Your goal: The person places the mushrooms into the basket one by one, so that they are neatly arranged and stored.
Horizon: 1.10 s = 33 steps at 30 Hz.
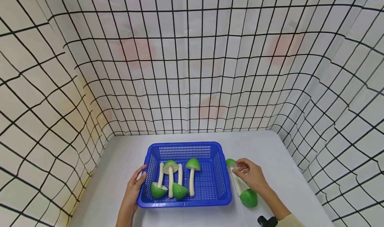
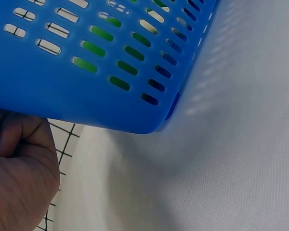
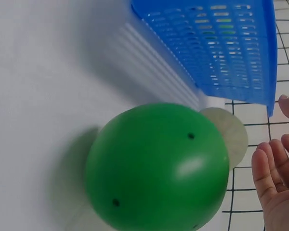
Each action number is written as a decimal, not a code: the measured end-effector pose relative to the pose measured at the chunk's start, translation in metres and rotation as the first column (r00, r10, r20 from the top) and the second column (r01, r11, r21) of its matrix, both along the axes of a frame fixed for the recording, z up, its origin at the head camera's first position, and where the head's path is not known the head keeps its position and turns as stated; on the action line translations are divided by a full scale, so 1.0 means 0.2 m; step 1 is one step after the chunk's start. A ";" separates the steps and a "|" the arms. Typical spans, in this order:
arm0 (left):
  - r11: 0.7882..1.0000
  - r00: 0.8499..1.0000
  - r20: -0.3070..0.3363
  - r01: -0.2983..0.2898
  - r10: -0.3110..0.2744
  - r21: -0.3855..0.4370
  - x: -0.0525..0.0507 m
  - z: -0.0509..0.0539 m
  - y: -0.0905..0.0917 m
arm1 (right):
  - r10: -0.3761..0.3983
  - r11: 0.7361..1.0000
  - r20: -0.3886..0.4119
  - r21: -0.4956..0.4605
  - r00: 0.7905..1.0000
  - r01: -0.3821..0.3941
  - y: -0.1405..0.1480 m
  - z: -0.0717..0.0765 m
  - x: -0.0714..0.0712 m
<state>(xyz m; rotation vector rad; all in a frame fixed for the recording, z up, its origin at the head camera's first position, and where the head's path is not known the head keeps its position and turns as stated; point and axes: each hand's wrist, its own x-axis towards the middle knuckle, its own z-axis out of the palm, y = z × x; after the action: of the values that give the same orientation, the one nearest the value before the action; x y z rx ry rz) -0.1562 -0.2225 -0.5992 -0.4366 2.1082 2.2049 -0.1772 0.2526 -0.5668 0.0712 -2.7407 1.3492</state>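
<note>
Several toy mushrooms with green caps and white stems, one of them a mushroom (image 1: 193,177) standing apart at the right, lie in a blue plastic basket (image 1: 184,204). My left hand (image 1: 132,190) grips the basket's left rim; in the left wrist view, its fingers are curled at the rim. Right of the basket lie two more mushrooms, one with its green cap (image 1: 249,198) nearest me, the other with its cap (image 1: 230,161) at the far end. My right hand (image 1: 252,175) is over their stems, fingers loosely bent and thumb apart, and partly hides them. Large in the right wrist view is the near cap (image 3: 159,166).
The basket and mushrooms rest on a white table (image 1: 174,137). Black wire mesh (image 1: 192,77) encloses the back and both sides, with pale sheeting behind it. A black strap device (image 1: 267,221) sits at my right wrist.
</note>
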 end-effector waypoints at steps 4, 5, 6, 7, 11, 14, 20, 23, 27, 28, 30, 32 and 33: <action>1.000 1.000 -0.003 0.001 -0.001 -0.005 0.00 0.00 0.00 | -0.002 1.000 0.002 0.018 1.000 0.002 0.02 -0.01 0.01; 1.000 1.000 -0.003 0.001 -0.001 -0.004 0.00 0.00 0.00 | -0.002 1.000 0.002 0.024 1.000 0.002 0.03 -0.02 0.01; 1.000 1.000 -0.004 0.000 0.000 -0.004 0.00 0.00 0.00 | -0.002 1.000 0.001 0.027 1.000 0.002 0.04 -0.02 0.01; 1.000 1.000 -0.006 -0.001 0.001 -0.004 0.01 0.00 0.00 | -0.003 0.999 0.003 0.034 1.000 0.003 0.05 -0.04 0.00; 1.000 1.000 -0.013 0.000 0.000 -0.011 0.01 0.00 0.00 | -0.013 0.999 0.009 0.043 1.000 0.012 0.08 -0.07 0.00; 1.000 1.000 -0.020 0.004 -0.004 -0.017 0.01 0.01 0.00 | -0.021 0.999 0.013 0.035 1.000 0.021 0.10 -0.09 0.01; 1.000 1.000 -0.010 0.001 -0.001 -0.015 0.01 0.00 0.01 | -0.043 0.998 0.046 0.045 0.998 0.041 0.14 -0.14 0.02; 1.000 1.000 0.003 0.005 -0.005 -0.011 0.01 0.00 0.01 | -0.061 0.997 0.080 0.050 0.995 0.057 0.16 -0.17 0.03; 1.000 1.000 0.020 0.006 -0.006 -0.011 0.02 0.00 0.01 | -0.063 0.997 0.129 0.058 0.990 0.056 0.19 -0.21 0.04; 1.000 1.000 0.019 0.008 -0.008 -0.013 0.02 0.00 0.01 | -0.060 0.997 0.139 0.061 0.989 0.052 0.19 -0.22 0.04; 1.000 1.000 0.017 0.008 -0.008 -0.020 0.01 0.00 0.01 | -0.056 0.996 0.153 0.071 0.987 0.045 0.20 -0.23 0.05; 1.000 1.000 0.012 0.009 -0.009 -0.027 0.01 0.00 0.00 | -0.055 0.996 0.165 0.074 0.985 0.043 0.21 -0.23 0.05; 1.000 1.000 0.011 0.008 -0.008 -0.030 0.01 0.00 0.00 | -0.049 0.996 0.169 0.077 0.984 0.036 0.21 -0.23 0.06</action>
<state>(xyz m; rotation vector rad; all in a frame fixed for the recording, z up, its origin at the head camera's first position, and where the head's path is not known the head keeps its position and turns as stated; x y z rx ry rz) -0.1539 -0.2220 -0.5990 -0.4403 2.1366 2.1646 -0.1658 0.2948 -0.6134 -0.1028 -2.9138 1.3003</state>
